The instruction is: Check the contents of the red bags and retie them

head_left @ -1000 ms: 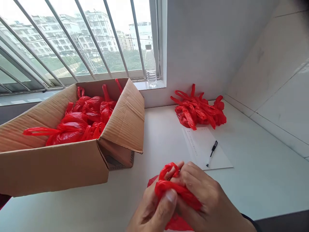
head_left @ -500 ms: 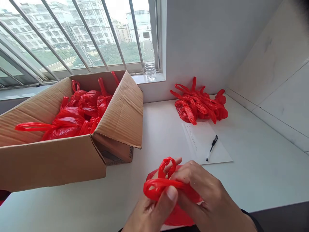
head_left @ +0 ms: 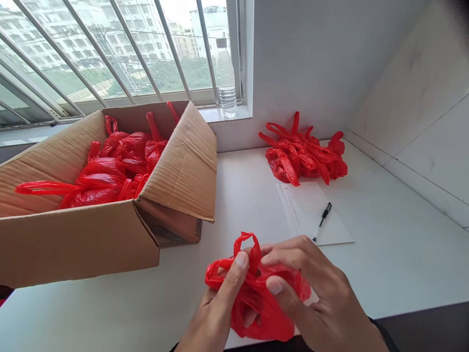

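A red plastic bag [head_left: 262,308] hangs low in the head view, at the near edge of the table. My left hand [head_left: 220,298] grips it near the handles, the thumb pressed over the gathered plastic. One handle loop stands up above that thumb, and another bulges out to its left. My right hand [head_left: 311,288] is at the bag's right side, thumb and forefinger apart, with its fingertips close to or touching the plastic. Its other fingers are partly hidden. What the bag contains I cannot make out.
An open cardboard box [head_left: 73,244] at left holds several tied red bags [head_left: 102,176]. More red bags [head_left: 304,151] lie heaped against the wall. A pen [head_left: 322,221] rests on a white paper [head_left: 304,215]. A water bottle [head_left: 226,80] stands on the windowsill.
My right thumb and forefinger have parted from the pinch at the handles. My left thumb has shifted up and left with the loops, and more of the bag's body shows.
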Available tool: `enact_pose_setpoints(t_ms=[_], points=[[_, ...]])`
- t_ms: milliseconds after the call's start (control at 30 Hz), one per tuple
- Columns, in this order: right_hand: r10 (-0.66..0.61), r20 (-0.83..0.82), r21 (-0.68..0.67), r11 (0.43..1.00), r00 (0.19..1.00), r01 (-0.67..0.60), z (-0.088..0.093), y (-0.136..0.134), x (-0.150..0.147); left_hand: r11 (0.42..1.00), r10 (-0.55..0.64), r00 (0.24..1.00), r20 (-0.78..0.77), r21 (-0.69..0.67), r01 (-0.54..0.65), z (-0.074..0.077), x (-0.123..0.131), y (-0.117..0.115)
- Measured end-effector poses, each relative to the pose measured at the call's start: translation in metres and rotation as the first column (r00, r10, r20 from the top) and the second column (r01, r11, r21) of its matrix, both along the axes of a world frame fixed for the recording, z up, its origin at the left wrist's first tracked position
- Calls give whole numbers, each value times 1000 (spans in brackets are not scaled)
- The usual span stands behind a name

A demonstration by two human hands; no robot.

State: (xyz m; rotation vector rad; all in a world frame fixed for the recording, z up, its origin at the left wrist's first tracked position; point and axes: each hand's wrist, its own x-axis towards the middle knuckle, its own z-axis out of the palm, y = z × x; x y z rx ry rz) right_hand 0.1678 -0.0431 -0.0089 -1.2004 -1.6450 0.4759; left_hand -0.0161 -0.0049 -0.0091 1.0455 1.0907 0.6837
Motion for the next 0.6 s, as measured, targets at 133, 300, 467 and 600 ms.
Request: enact_pose_setpoints(t_ms=[133, 300, 467, 600], points=[[-122, -25, -160, 980, 992, 117, 6, 1, 4, 987, -155, 988, 15, -47, 156, -2, -3, -1], [-82, -138, -144, 988, 987, 62, 9, 1, 4, 951, -208, 957, 202, -190, 246, 15, 6, 6], [-143, -152, -136, 983, 978, 123, 10, -12, 1, 957, -122, 903, 412, -192, 217, 21, 13, 19], [-81, -87, -151, 986, 993, 67, 10, -11, 3, 964, -257, 928, 271, 3, 266, 16, 8, 22]])
